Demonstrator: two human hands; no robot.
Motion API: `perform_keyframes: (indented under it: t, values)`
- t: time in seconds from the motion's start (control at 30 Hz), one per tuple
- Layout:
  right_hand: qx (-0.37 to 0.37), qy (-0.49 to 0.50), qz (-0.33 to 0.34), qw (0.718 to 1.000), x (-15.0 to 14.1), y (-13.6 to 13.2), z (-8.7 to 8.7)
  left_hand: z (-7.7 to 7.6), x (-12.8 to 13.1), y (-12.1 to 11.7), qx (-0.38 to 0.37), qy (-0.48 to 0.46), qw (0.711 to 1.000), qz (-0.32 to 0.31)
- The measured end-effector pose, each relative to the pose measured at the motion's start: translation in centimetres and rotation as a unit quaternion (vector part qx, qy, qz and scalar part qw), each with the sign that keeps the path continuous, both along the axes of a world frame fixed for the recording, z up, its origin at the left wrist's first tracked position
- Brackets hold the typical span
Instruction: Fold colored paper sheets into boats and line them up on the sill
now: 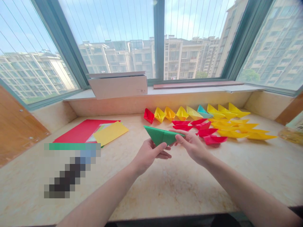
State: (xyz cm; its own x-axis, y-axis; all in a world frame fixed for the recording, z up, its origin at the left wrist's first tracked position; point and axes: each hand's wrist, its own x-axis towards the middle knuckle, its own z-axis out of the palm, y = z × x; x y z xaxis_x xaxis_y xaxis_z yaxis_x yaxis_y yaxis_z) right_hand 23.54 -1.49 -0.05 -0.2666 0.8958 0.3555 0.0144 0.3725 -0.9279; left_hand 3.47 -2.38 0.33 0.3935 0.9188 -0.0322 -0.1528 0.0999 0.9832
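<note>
A green paper boat (pixel 163 135) is held up above the stone counter, its long straight edge uppermost. My left hand (pixel 151 153) pinches its lower left part, thumb in front and fingers underneath. At the right end, my right hand (pixel 190 145) grips the paper between thumb and fingers. Just behind and to the right stand several red paper boats (pixel 208 130). Several yellow paper boats (pixel 239 127) are grouped further right. A back row holds a red boat (pixel 149 115), yellow ones and a light blue boat (pixel 204 112).
Red paper sheets (pixel 78 130) and a yellow sheet (pixel 111 133) lie on the counter (pixel 165 192) at left, near a pixelated patch. On the window ledge are a white box (pixel 119 86) and a flat brown board (pixel 199 84). A clear container (pixel 292 132) stands at far right.
</note>
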Motion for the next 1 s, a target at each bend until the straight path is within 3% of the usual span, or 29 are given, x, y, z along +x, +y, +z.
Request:
perform_keyframes:
  t: [0.23,0.5,0.73,1.0]
  values:
    - [-0.088,0.020,0.110,0.990,1.0,0.1,0.1,0.5,-0.5,0.4,0.045,0.013,0.999,-0.002]
    - [-0.121,-0.107,0.226,0.961,2.2,0.2,1.6,0.1,-1.2,1.0,0.088,0.064,0.994,-0.033]
    - [-0.123,-0.137,0.148,0.972,1.4,0.3,0.5,-0.9,-1.7,1.9,0.076,0.090,0.992,-0.048]
    - [-0.080,-0.114,0.072,0.988,0.4,0.0,0.4,-0.1,-0.8,0.9,0.034,0.035,0.999,0.003]
